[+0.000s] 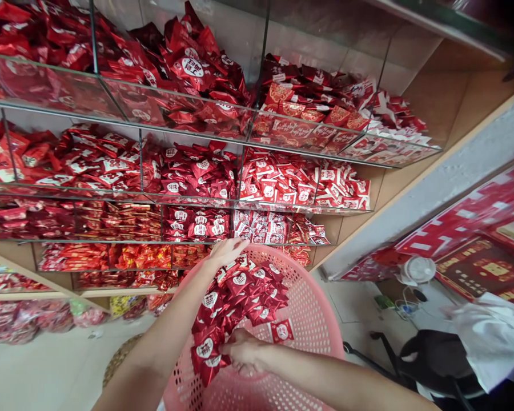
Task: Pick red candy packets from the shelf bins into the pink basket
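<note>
Left hand: left hand (227,254), open, fingers spread and extended at the far rim of the basket, with no object visibly closed in it. Its placement over the rim and pile may steady the load; this is a judgement, and the contact is hard to confirm.

Right hand: right hand (242,350), fingers curled into the near side of the pile, apparently closed on a bunch of packets. The exact number held cannot be told. The inward curl would keep the slippery foil bunched.

Packets: glossy red foil packets (240,297) with round white labels lie heaped in the basket, between both hands. A single red-and-white packet (281,330) lies apart on the inner wall.

Basket: pink perforated plastic basket (312,322), round-rimmed, seen from above directly before the shelves. Its support is not visible.

Shelves: tiered glass-fronted shelves (300,134) hold dense red packets, sorted in bays by dividers. The clear fronts appear to retain loose stock while leaving it visible.

Surroundings: a woven round mat (120,359) lies on the pale tiled floor (38,365) left of the basket. To the right stand a black office chair (437,359) with a white cloth (492,337) draped on it, and a small white fan (417,270) before red paper banners (466,222).
</note>
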The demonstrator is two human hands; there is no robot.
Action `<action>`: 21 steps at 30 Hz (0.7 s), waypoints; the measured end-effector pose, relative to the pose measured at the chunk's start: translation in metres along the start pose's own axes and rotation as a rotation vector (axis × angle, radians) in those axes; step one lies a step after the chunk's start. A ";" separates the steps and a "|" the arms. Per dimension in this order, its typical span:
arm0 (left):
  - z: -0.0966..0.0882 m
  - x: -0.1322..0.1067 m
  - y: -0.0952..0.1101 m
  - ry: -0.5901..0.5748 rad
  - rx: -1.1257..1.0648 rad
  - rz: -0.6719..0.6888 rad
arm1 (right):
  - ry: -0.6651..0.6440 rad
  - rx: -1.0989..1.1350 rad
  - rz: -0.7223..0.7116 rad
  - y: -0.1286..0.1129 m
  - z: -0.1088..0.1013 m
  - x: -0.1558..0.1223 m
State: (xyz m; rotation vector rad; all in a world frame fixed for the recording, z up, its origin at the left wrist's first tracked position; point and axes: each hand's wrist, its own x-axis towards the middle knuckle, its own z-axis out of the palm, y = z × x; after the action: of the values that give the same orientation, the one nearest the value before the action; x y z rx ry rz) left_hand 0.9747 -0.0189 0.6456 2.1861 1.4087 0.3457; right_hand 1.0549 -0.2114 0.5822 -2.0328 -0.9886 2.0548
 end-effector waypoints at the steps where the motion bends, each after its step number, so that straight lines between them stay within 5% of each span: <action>1: 0.000 0.000 0.000 0.003 -0.003 0.009 | 0.022 -0.004 0.012 -0.002 0.002 -0.002; 21: 0.005 0.001 -0.008 0.017 -0.018 0.030 | 0.026 0.256 0.094 -0.001 0.016 0.005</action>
State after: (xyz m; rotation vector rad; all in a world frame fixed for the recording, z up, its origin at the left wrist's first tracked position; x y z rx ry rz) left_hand 0.9716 -0.0165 0.6367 2.1963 1.3782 0.3869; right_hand 1.0395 -0.2145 0.5767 -2.0001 -0.5994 2.0702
